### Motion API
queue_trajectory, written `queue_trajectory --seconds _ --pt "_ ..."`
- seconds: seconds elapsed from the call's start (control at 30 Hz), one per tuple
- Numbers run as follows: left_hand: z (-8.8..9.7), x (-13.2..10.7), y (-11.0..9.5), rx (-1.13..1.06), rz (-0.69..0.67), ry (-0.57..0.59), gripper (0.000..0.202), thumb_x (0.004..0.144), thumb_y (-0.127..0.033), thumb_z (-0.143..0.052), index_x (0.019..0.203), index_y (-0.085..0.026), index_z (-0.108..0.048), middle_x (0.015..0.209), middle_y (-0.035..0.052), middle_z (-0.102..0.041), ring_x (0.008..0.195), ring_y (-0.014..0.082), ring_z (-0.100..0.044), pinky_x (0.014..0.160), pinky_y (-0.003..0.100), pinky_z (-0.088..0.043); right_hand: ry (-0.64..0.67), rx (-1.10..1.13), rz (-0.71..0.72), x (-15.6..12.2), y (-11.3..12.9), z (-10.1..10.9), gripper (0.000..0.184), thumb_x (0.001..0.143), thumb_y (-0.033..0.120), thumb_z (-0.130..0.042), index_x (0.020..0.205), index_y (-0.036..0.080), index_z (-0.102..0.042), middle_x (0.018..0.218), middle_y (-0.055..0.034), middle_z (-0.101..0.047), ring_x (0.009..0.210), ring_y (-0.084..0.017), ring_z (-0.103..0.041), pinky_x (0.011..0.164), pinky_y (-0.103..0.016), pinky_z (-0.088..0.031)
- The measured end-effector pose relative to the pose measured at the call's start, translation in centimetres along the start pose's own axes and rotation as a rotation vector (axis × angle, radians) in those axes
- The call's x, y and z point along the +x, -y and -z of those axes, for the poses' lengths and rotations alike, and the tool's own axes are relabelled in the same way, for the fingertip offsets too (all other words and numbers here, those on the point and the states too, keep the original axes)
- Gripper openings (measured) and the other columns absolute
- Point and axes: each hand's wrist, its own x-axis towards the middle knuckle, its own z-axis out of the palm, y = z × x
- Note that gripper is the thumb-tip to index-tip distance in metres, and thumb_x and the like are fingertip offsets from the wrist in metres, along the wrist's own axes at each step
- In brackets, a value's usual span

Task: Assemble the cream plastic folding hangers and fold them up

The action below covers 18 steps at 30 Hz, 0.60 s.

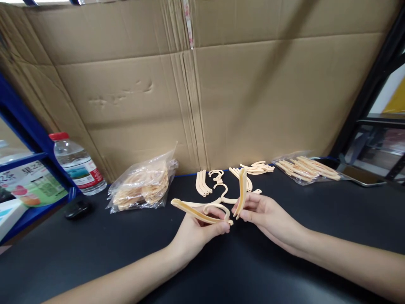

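My left hand [193, 234] is closed on a cream plastic hanger arm [194, 212], with a curved hanger hook [223, 207] at the arm's inner end. Between the thumb and fingers of my right hand [274, 217] is a second hanger arm [242, 190], held nearly upright. Its lower end is close to the hook end of the left piece; a small gap seems to separate them. Just behind my hands, a hanger [223, 192] with hook and two arms lies on the table, partly covered by my fingers.
Loose hanger arms [202, 183], hooks [216, 174] and more pieces [257, 167] lie along the back. Clear bags of hanger parts sit left [142, 185] and right [306, 169]. A water bottle [79, 164], black mouse [77, 208] and phone [363, 176] lie farther out. Cardboard [133, 97] stands behind.
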Motion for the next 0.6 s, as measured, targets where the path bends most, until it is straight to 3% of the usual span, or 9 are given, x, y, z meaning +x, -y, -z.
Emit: queue_trajectory --seconds 0.27,0.6 --pt "0.5 0.0 0.2 0.099 -0.036 0.064 0.010 0.064 -0.022 -0.081 0.069 -0.017 -0.074 0.067 0.0024 -0.070 0.064 0.0160 -0.061 0.064 0.025 -0.048 0.097 -0.120 -0.002 -0.2 0.3 -0.4 0.016 0.074 0.027 -0.075 0.082 0.017 -0.065 0.082 -0.0032 -0.070 0.079 -0.017 -0.066 0.081 -0.033 -0.051" --pt "0.7 0.1 0.2 0.131 -0.060 0.062 0.010 0.063 -0.024 -0.081 0.070 -0.019 -0.076 0.072 0.0039 -0.071 0.066 0.0182 -0.063 0.066 0.028 -0.049 0.082 -0.204 0.071 -0.4 0.7 -0.7 0.013 0.075 0.028 -0.073 0.081 0.019 -0.066 0.079 -0.0025 -0.070 0.078 -0.018 -0.066 0.079 -0.034 -0.052"
